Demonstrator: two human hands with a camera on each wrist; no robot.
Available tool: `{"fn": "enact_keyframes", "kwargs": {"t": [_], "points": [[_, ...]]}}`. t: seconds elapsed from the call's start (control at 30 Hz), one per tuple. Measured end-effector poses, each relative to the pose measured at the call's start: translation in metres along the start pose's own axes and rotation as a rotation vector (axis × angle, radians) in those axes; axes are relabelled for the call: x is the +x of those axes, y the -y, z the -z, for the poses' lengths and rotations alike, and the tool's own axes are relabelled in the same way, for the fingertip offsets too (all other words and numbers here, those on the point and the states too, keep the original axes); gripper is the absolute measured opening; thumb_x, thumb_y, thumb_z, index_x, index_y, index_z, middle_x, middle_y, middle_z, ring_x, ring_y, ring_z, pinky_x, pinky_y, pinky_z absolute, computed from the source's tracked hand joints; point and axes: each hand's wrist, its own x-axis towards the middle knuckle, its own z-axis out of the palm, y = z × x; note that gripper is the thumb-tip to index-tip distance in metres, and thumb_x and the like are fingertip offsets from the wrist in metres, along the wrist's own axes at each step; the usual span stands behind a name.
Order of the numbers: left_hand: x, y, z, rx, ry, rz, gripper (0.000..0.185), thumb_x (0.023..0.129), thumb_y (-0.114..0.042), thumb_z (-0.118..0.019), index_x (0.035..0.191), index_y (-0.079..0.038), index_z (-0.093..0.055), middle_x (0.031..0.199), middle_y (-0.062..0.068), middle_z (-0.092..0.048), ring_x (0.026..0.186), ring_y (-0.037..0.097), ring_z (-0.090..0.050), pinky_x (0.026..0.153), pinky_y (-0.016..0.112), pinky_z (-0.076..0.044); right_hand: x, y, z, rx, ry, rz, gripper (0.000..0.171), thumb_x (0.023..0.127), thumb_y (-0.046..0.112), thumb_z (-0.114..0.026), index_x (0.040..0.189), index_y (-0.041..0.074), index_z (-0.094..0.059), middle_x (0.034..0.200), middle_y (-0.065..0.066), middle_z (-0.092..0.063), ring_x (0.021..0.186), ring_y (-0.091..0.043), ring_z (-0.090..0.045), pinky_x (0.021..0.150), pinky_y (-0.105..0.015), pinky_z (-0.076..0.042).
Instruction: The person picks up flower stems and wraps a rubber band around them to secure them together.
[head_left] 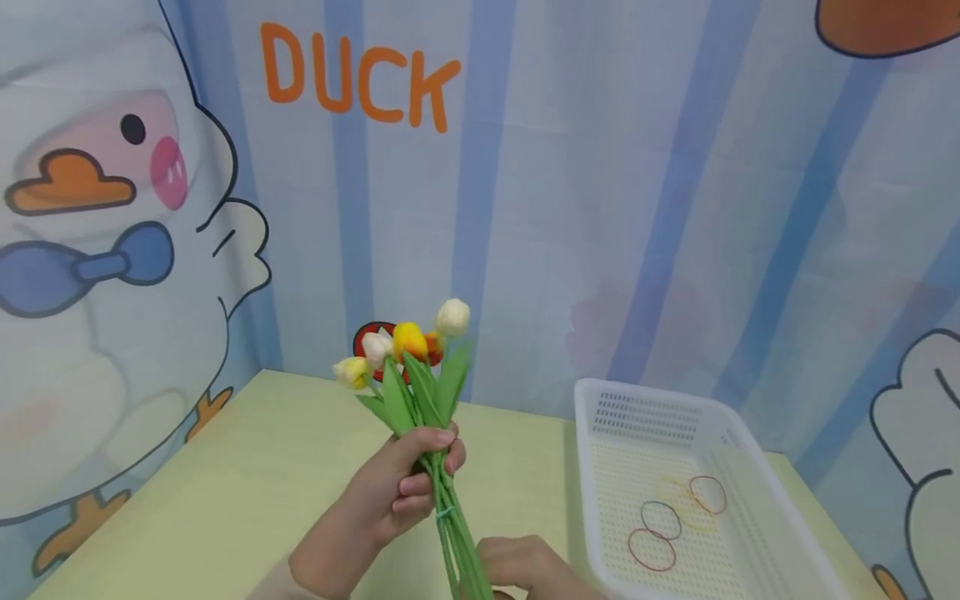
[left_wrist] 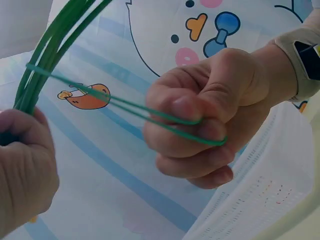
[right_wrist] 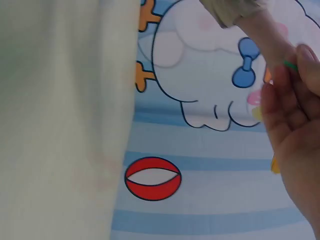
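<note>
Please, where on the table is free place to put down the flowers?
The bare table left of the left hand, toward the duck wall, looks free. The strip between the tulip bunch and white basket is narrow. The basket holds rubber bands.

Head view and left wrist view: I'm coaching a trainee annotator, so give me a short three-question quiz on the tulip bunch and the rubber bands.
1. True or false: the left hand grips the bunch of artificial tulips by its green stems.
2. The thin green rubber band, looped round the stems, is pulled taut by: A) the right hand; B) the left hand; C) neither hand.
3. Fill in: the loose rubber bands lie in the white perforated plastic ____.

Key: 1 true; 2 A; 3 basket.
</note>
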Motion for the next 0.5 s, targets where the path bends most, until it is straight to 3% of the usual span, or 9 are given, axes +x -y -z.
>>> {"fn": "enact_keyframes", "kwargs": {"t": [0.07,0.2,0.33,0.43,0.5], "points": [[-0.003,-0.001,0.000,0.050,0.063,0.076,0.013,0.095,-0.009,-0.042,0.086,-0.011,-0.052,0.071,-0.007,-0.059,0.039,-0.007,-0.039,0.036,0.007,-0.030,-0.003,-0.003,0.010,-0.016,0.075,0.053,0.009,0.093,0.006,-0.053,0.088,0.007,-0.060,0.080,-0.004,-0.061,0.079,-0.004,-0.057,0.074,-0.014,-0.049],[-0.007,-0.002,0.002,0.184,0.150,0.194,0.007,0.092,-0.011,-0.048,0.086,-0.011,-0.053,0.068,-0.008,-0.058,0.038,-0.005,-0.034,0.036,0.008,-0.026,-0.011,-0.001,0.024,0.047,0.098,-0.042,0.011,0.097,0.004,-0.052,0.093,0.010,-0.059,0.084,-0.003,-0.061,0.080,-0.005,-0.058,0.074,-0.018,-0.052],[-0.008,-0.003,0.007,0.278,0.216,0.215,0.007,0.091,-0.009,-0.049,0.087,-0.010,-0.054,0.067,-0.009,-0.058,0.037,-0.002,-0.030,0.034,0.014,-0.020,-0.016,0.004,0.038,0.229,-0.014,-0.155,0.014,0.095,-0.008,-0.049,0.097,0.002,-0.058,0.086,-0.013,-0.059,0.077,-0.017,-0.056,0.074,-0.026,-0.053],[-0.008,-0.004,0.012,0.341,0.239,0.209,0.009,0.091,-0.006,-0.049,0.084,-0.007,-0.055,0.067,-0.008,-0.059,0.036,0.001,-0.027,0.033,0.019,-0.017,-0.019,0.009,0.046,0.434,-0.125,-0.240,0.016,0.096,-0.010,-0.045,0.101,-0.001,-0.058,0.093,-0.008,-0.061,0.086,-0.016,-0.058,0.084,-0.030,-0.052],[-0.008,-0.005,0.014,0.398,0.224,0.213,0.011,0.091,-0.004,-0.050,0.082,0.003,-0.053,0.067,-0.007,-0.059,0.036,0.004,-0.026,0.034,0.020,-0.016,-0.020,0.012,0.048,0.529,-0.198,-0.288,0.021,0.098,-0.008,-0.043,0.104,0.002,-0.060,0.100,-0.001,-0.063,0.096,-0.011,-0.059,0.091,-0.030,-0.050]]}}
